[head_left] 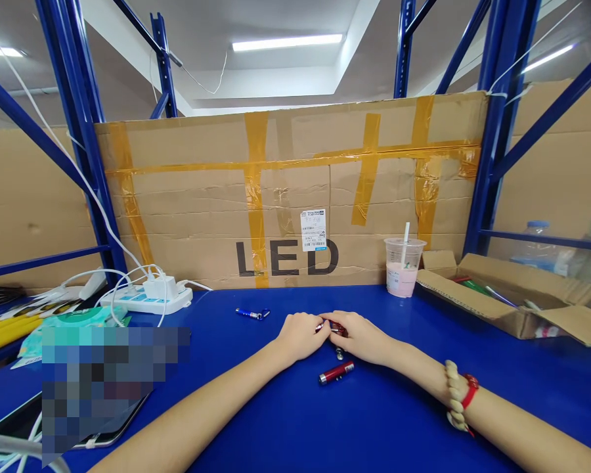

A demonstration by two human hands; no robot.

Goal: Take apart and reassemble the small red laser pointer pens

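Note:
My left hand (303,336) and my right hand (363,335) meet over the middle of the blue table, with their fingertips close together. Both are closed on a small dark red and silver piece (338,328); my fingers cover much of it, so its kind cannot be made out. Just below my right fingers is a small silver metal part (339,354). Closer to me lies a dark red pocket flashlight (336,372) with a silver end, apart from both hands. A blue pocket flashlight (250,314) with a clip at one end rests beyond my left hand.
A plastic cup (402,269) with a straw stands at the back right, beside an open cardboard box (497,299) of loose items. To the left are a white power strip (148,299) with cables and a tablet-like device (123,420). A large cardboard panel (201,217) closes off the back.

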